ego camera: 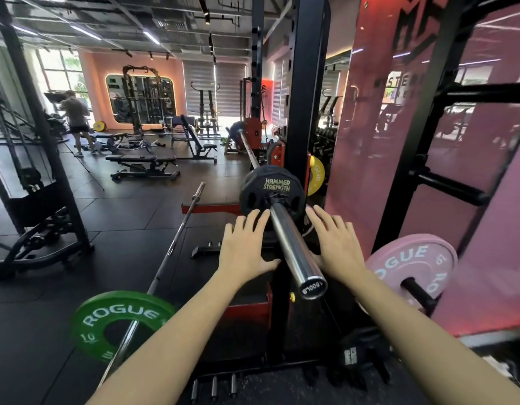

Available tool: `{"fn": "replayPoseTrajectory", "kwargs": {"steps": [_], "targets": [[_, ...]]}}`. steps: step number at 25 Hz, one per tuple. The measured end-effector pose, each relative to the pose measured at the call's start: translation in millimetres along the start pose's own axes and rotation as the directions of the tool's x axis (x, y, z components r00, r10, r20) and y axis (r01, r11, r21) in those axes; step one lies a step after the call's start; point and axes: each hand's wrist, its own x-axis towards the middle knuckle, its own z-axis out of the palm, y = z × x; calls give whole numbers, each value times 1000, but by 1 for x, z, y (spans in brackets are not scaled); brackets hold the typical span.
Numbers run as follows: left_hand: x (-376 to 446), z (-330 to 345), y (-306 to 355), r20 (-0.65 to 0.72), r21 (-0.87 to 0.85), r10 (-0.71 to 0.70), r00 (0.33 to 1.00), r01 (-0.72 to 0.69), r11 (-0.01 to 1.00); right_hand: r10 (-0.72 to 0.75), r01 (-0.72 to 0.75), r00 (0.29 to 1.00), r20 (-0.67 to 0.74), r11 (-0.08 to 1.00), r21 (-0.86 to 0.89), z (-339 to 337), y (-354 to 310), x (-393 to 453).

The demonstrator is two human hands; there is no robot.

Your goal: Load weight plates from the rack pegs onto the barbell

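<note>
Hands are seen spread flat on either side of the chrome barbell sleeve at a gym rack, the left hand and the right hand both open-fingered and gripping nothing, fingertips reaching toward a black Hammer Strength plate already seated far up the sleeve. Whether the fingertips actually touch that plate cannot be told from this angle. The step in hand is judged to be the seating of this plate: it is best pressed evenly from both sides of the sleeve, so that it slides square and is brought flush against the collar rather than left cocked. One plate is counted on this barbell. One pink Rogue plate is seen hanging on a rack peg just to the right, and one bare peg is seen higher up the frame. A yellow plate is partly hidden behind the black upright. A second barbell is laid on the floor to the left, with one green Rogue plate on it. The pink plate is judged the nearest candidate for loading next.
</note>
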Motion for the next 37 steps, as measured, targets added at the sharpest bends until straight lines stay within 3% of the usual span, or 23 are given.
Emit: {"fn": "replayPoseTrajectory", "kwargs": {"steps": [5, 12, 23, 30, 37], "targets": [[-47, -27, 18, -27, -11, 34, 999, -34, 999, 35, -35, 999, 27, 999, 13, -38, -14, -54], [-115, -90, 67, -101, -6, 15, 995, -16, 1000, 60, -56, 997, -39, 995, 87, -101, -22, -116], [-220, -161, 128, -7, -8, -36, 999, 36, 999, 133, -135, 991, 27, 979, 150, -177, -38, -233], [-267, -198, 71, -36, 64, -148, 988, 150, 987, 47, -54, 998, 37, 970, 236, -195, -106, -221], [-375, -256, -86, -59, 228, -424, 904, 425, 876, -215, 192, 977, -1, 870, 455, -211, -302, -168]]}}
